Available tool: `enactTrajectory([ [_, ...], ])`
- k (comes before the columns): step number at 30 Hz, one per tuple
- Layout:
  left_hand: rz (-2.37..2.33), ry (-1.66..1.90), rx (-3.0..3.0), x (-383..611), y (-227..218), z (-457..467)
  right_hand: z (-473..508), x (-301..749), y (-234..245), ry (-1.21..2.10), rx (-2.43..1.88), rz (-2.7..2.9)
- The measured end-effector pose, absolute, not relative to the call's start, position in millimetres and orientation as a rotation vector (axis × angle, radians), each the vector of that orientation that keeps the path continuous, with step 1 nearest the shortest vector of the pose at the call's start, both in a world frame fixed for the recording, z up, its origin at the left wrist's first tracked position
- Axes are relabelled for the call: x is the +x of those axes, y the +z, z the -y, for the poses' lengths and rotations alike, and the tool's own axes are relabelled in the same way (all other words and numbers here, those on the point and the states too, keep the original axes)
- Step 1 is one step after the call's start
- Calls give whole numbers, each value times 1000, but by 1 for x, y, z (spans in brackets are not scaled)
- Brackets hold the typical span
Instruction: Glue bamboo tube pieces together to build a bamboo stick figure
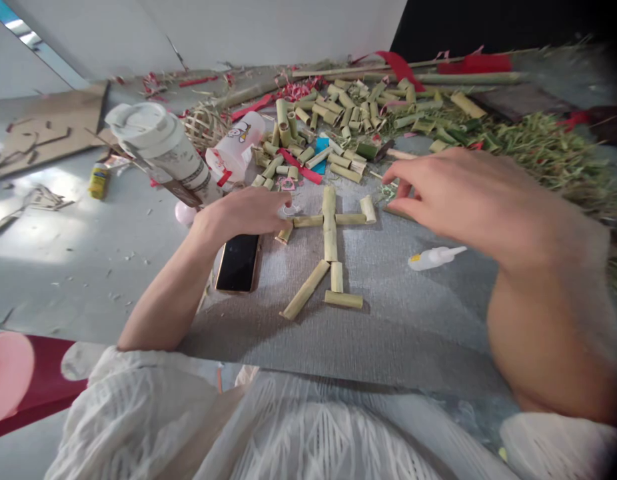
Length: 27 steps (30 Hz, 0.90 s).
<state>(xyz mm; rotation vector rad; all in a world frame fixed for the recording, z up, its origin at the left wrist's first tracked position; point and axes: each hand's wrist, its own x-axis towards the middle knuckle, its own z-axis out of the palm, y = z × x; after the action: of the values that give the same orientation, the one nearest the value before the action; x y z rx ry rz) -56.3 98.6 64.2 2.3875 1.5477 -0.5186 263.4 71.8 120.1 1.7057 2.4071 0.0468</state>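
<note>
Short bamboo pieces lie on the grey table in a stick-figure shape, with an upright jointed bamboo piece point(329, 227) at its middle. My left hand point(246, 212) is at the figure's left arm, its fingertips on a short bamboo piece point(284, 233) at that arm's end. A similar short piece point(368, 209) tilts at the right arm's end. Two slanting and upright leg pieces point(306, 289) extend below, one above a crosswise piece point(343, 299). My right hand point(453, 193) hovers right of the figure, thumb and forefinger apart; its other fingers are partly hidden. A small white glue bottle point(435, 257) lies below it.
A phone point(238, 262) lies under my left wrist. Behind stand a white lidded tumbler point(161, 147) and a tipped translucent cup point(237, 145). Cut bamboo pieces point(346, 110) are heaped at the back, with shavings point(553, 150) at right. A yellow bottle point(98, 181) is at left.
</note>
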Motion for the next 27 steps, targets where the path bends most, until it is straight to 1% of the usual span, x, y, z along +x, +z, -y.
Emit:
enactTrajectory([
  [5, -1551, -500, 2473, -44, 51, -98, -70, 262, 119, 33, 1701, -2405],
  [11, -1596, -365, 2521, -40, 40, -97, -72, 265, 117, 41, 1688, -2390],
  [17, -1578, -316, 2524, -38, 41, -96, -69, 265, 118, 60, 1656, -2405],
  [24, -1583, -379, 2484, -35, 45, -94, -72, 267, 112, 67, 1621, -2421],
  [27, -1603, -393, 2511, -35, 43, -94, -72, 268, 105, 75, 1614, -2545],
])
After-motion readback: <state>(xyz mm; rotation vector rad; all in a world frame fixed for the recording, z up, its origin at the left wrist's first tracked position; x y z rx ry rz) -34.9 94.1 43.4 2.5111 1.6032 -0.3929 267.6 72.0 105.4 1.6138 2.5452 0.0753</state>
